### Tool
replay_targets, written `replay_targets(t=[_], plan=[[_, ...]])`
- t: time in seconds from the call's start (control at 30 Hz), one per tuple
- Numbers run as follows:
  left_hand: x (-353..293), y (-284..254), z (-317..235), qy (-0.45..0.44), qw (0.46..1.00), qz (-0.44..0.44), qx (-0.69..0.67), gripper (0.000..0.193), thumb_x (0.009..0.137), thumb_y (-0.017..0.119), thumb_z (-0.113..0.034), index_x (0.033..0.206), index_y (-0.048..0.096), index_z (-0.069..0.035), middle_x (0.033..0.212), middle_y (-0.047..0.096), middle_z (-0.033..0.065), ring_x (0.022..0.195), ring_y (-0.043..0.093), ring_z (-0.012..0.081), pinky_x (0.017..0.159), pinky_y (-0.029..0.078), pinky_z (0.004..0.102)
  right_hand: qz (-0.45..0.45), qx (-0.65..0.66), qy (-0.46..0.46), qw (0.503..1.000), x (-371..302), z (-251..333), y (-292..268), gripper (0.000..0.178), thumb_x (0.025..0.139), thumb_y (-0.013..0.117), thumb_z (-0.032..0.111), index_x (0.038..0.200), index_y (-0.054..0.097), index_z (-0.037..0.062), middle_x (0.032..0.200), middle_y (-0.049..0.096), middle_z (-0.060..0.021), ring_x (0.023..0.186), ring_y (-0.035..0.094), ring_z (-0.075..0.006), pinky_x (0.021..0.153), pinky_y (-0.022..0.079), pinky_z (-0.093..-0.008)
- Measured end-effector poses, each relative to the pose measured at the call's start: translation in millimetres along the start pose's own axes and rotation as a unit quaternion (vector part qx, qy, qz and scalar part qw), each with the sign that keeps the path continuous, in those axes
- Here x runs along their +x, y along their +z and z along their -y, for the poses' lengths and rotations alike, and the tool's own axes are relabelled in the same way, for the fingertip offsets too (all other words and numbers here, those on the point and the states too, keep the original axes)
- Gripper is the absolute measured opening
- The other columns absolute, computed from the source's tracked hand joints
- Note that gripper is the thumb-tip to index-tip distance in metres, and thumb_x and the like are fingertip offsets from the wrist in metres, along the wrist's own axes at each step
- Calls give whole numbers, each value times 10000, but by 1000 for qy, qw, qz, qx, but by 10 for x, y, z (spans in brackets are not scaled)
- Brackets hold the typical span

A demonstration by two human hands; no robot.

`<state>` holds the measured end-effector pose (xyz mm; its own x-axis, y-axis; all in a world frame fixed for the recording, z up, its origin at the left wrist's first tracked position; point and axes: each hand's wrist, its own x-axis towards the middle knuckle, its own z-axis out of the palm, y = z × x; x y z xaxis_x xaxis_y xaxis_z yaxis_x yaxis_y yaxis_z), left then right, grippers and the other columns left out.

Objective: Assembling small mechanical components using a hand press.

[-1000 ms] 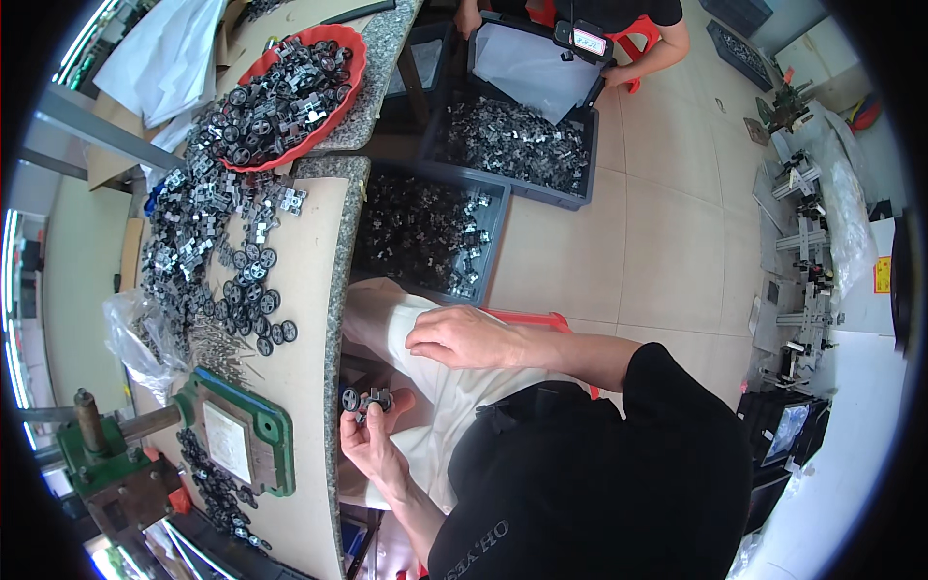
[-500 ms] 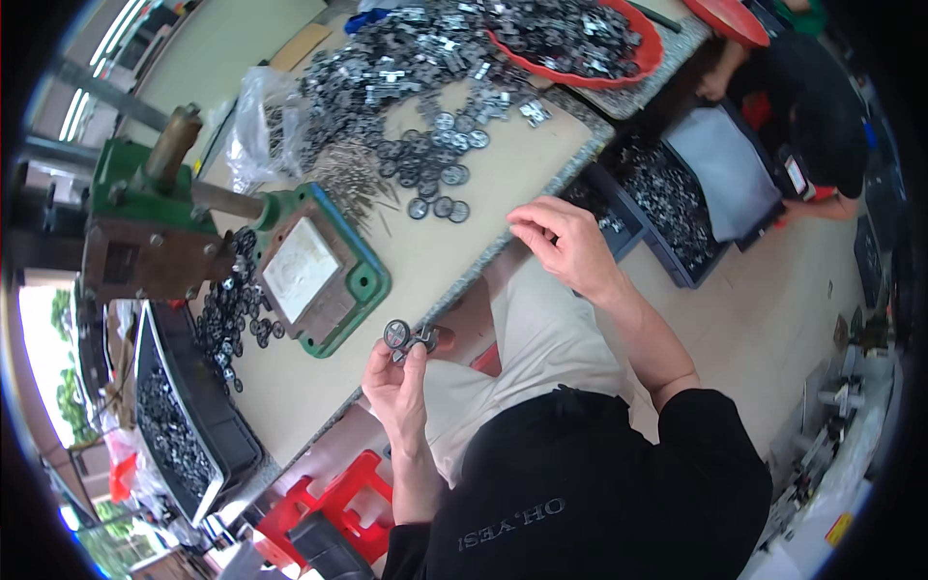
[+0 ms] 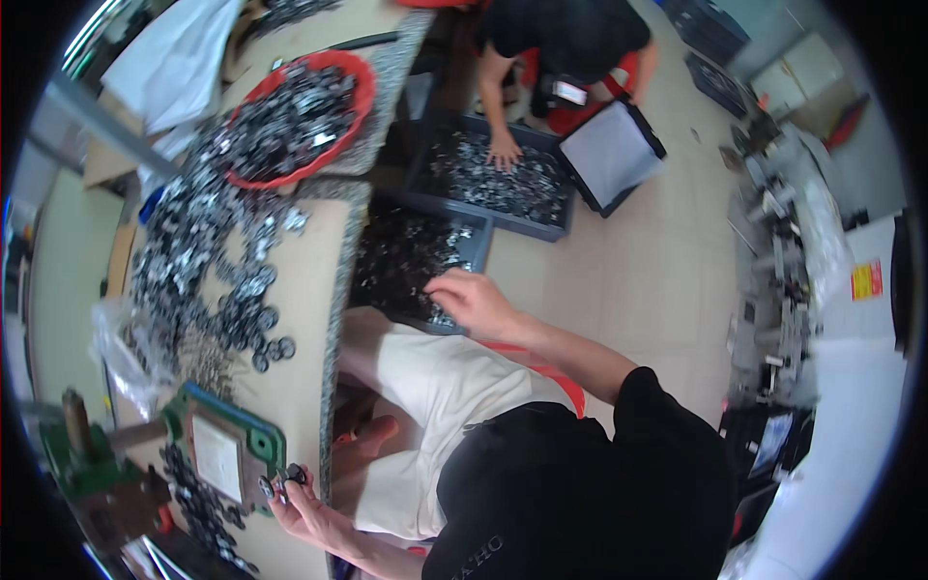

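My left hand (image 3: pixel 309 517) is closed on a small wheel assembly (image 3: pixel 282 481), black and silver, with a round wheel at one end. It is held over the table edge, beside the green hand press (image 3: pixel 261 442). My right hand (image 3: pixel 472 302) is above the near parts bin (image 3: pixel 474 253), its fingertips pinched together. Whatever they may hold is hidden or too small to name. On the table lie loose wheels (image 3: pixel 253 307), with a heap of grey metal parts (image 3: pixel 188 232) behind them.
A red basket (image 3: pixel 362 101) of parts stands at the table's far end. Opposite, another person's hand (image 3: pixel 504 152) reaches into a second bin (image 3: pixel 549 226). A plastic bag (image 3: pixel 130 353) and thin metal pins (image 3: pixel 205 365) lie near the press.
The view has swung to the right. My right hand has gone from beside the table edge to above the near bin. My left hand still holds the wheel assembly. The other person's hand is now in the bin.
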<state>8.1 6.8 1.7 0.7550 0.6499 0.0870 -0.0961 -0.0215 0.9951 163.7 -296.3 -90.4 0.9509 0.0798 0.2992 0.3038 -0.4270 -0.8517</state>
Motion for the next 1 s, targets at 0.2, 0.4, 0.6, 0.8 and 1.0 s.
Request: replay_targets(t=[0.2,0.4,0.6,0.8,1.0], plan=[[-1,265,12,7,998,56,-6,235,889,512,-102,1064,468,48,986,544,112,841,560,166,783,498,313,-19,-206,232,950,-752,-1862,-1014,180,778,534,92,921,634,47,861,640,-153,769,632,-256,682,498,-337],[-75,391,2,-3,998,64,6,256,894,500,-94,1096,459,60,995,535,105,871,546,148,795,504,313,-133,-245,468,839,-709,-3048,-1728,163,758,522,151,826,655,87,707,645,-130,593,626,-213,560,499,-333],[-110,362,-12,-11,998,63,-13,228,879,535,-100,1041,467,45,961,547,121,852,568,165,794,505,282,31,-268,441,856,-978,-3320,-1099,131,724,580,201,760,639,90,647,623,-111,581,613,-172,550,491,-311],[-89,206,2,-36,999,11,-35,176,835,552,2,1004,520,36,909,590,95,799,592,167,742,520,317,235,-46,309,920,-667,-1853,-88,203,779,614,189,925,634,49,764,629,-48,630,571,-120,576,473,-268],[2,129,-90,-39,998,-46,-26,166,835,557,8,997,533,28,900,589,74,854,600,177,743,524,336,453,175,256,836,281,122,10,206,835,594,180,953,611,12,750,602,-5,662,529,-53,578,436,-204]])
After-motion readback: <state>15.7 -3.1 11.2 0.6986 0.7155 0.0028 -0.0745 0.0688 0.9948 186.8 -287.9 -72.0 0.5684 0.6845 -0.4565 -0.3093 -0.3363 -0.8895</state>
